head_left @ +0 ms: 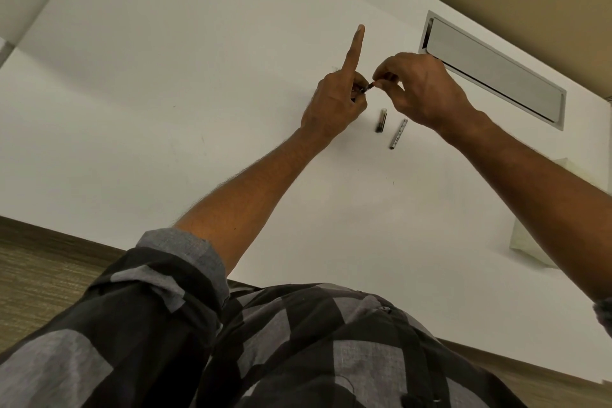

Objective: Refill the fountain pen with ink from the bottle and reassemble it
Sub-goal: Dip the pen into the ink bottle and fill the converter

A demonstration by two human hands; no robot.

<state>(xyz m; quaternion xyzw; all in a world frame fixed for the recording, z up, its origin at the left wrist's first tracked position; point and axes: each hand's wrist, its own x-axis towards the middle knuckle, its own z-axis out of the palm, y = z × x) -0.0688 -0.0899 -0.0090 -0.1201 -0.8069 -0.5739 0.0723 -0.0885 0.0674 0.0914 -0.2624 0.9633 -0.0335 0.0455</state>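
Above the white table (165, 109) my two hands meet over a small dark pen part (368, 86). My left hand (334, 99) grips one end with curled fingers while its index finger points straight up. My right hand (427, 89) pinches the other end between thumb and fingertips. Most of the part is hidden inside the hands. Two loose pen pieces lie on the table just below the hands: a short dark cap (381, 119) and a slim silver barrel (398, 134). No ink bottle is in view.
A metal cable flap (490, 69) is set into the table behind my right hand. A pale sheet or bag (530, 242) lies at the right edge under my right forearm. The table's near edge runs above my checked shirt.
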